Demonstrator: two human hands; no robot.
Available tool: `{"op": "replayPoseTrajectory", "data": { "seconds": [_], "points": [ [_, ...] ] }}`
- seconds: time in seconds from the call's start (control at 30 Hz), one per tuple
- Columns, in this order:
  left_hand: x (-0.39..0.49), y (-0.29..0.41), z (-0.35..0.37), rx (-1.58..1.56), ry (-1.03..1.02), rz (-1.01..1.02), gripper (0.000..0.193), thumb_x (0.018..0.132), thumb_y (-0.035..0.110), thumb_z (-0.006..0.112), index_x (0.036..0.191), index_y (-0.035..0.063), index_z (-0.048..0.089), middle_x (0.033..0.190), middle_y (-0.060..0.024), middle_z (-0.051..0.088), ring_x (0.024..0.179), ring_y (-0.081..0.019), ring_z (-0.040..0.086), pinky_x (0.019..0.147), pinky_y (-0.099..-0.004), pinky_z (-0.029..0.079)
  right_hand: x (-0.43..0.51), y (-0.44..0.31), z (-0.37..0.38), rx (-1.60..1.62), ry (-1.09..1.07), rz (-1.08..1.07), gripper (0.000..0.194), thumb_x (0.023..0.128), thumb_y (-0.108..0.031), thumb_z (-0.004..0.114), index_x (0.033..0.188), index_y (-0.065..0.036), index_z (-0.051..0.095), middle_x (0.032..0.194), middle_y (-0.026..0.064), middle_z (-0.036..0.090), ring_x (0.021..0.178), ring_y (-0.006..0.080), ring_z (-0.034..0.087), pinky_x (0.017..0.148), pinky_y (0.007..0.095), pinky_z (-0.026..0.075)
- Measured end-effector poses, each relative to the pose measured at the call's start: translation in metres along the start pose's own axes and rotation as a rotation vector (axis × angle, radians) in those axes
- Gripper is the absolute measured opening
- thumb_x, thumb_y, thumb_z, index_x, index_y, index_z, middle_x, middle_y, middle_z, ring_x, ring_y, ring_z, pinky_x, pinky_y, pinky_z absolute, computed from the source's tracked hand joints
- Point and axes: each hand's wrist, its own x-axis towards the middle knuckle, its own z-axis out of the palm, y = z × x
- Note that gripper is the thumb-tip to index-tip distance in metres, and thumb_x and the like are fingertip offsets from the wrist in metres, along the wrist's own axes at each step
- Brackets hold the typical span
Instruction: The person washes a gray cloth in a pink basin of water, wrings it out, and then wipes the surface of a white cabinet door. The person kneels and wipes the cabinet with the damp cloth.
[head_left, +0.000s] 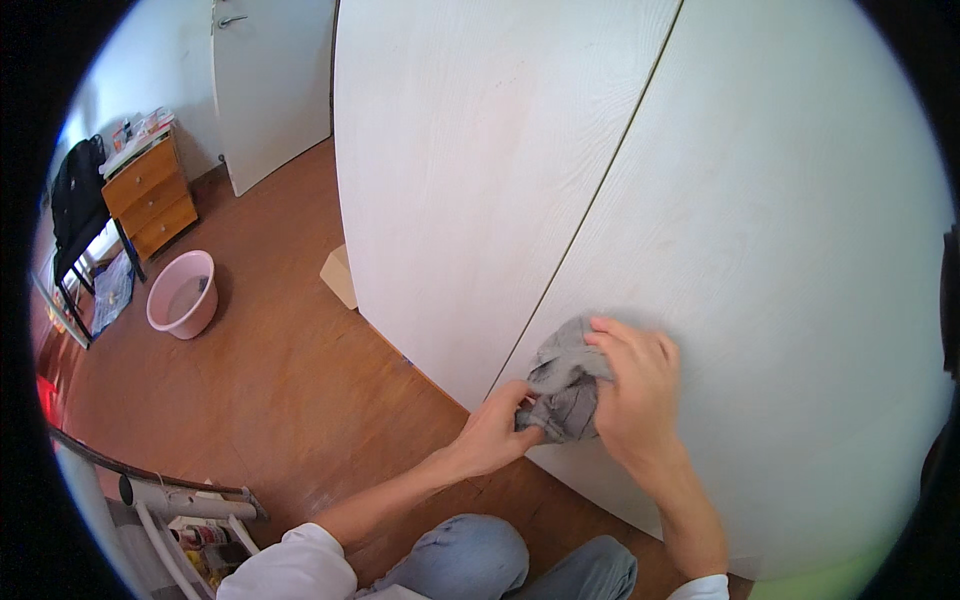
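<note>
A crumpled grey cloth (568, 382) is held between both hands in front of the white wood-grain cabinet doors (720, 225). My left hand (499, 427) grips its lower left edge between thumb and fingers, close to the dark gap between the two doors. On the cloth's right side, my right hand (637, 382) holds it with the fingers bent over its upper part. Whether the cloth touches the door surface is hard to tell.
Left on the brown floor (300, 397) stands a pink basin (202, 304) with something dark inside. Behind it are a wooden drawer unit (154, 199), a black chair (79, 195) and a door (274, 90). A cardboard piece (340, 277) lies by the cabinet; a white-framed rack (187, 506) stands lower left.
</note>
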Motion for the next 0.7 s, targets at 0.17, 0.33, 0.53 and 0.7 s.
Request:
{"op": "replayPoseTrajectory", "data": {
  "seconds": [0.17, 0.33, 0.53, 0.7],
  "points": [
    [-0.009, 0.011, -0.015, -0.081, -0.131, 0.153, 0.085, 0.079, 0.017, 0.082, 0.151, -0.0011, 0.041, 0.140, -0.0224, 0.052, 0.129, -0.0376, 0.053, 0.111, -0.0427, 0.042, -0.004, -0.007, -0.009, 0.460, -0.075, 0.202, 0.016, 0.096, -0.002, 0.061, 0.110, 0.000, 0.069, 0.113, 0.0120, 0.071, 0.100, 0.0292, 0.064, 0.090, 0.0390, 0.050],
    [-0.014, 0.024, -0.029, -0.226, -0.237, 0.155, 0.085, 0.084, 0.021, 0.085, 0.153, -0.0023, 0.041, 0.139, -0.0212, 0.055, 0.128, -0.0304, 0.054, 0.112, -0.0398, 0.042, -0.004, -0.003, -0.001, 0.811, -0.213, 0.552, 0.015, 0.105, -0.006, 0.058, 0.109, 0.005, 0.066, 0.096, 0.0088, 0.066, 0.084, 0.0169, 0.057, 0.080, 0.0304, 0.048],
    [0.000, 0.021, -0.040, -0.275, 0.069, 0.030, 0.043, 0.093, 0.016, 0.081, 0.127, -0.0049, 0.065, 0.113, -0.0122, 0.071, 0.107, -0.0198, 0.066, 0.090, -0.0348, 0.055, -0.013, 0.001, -0.003, 0.651, -0.244, 0.351, 0.018, 0.099, -0.007, 0.064, 0.113, 0.005, 0.064, 0.103, 0.0238, 0.067, 0.092, 0.0441, 0.066, 0.081, 0.0413, 0.053],
    [-0.008, 0.026, -0.068, -0.443, 0.015, 0.030, 0.026, 0.091, 0.006, 0.082, 0.110, 0.0028, 0.065, 0.106, -0.0024, 0.070, 0.102, -0.0114, 0.063, 0.088, -0.0282, 0.051, -0.023, -0.002, 0.002, 0.610, -0.273, 0.370, 0.018, 0.098, -0.007, 0.066, 0.113, 0.003, 0.065, 0.109, 0.0239, 0.068, 0.094, 0.0464, 0.068, 0.079, 0.0452, 0.055]
  ]
}}
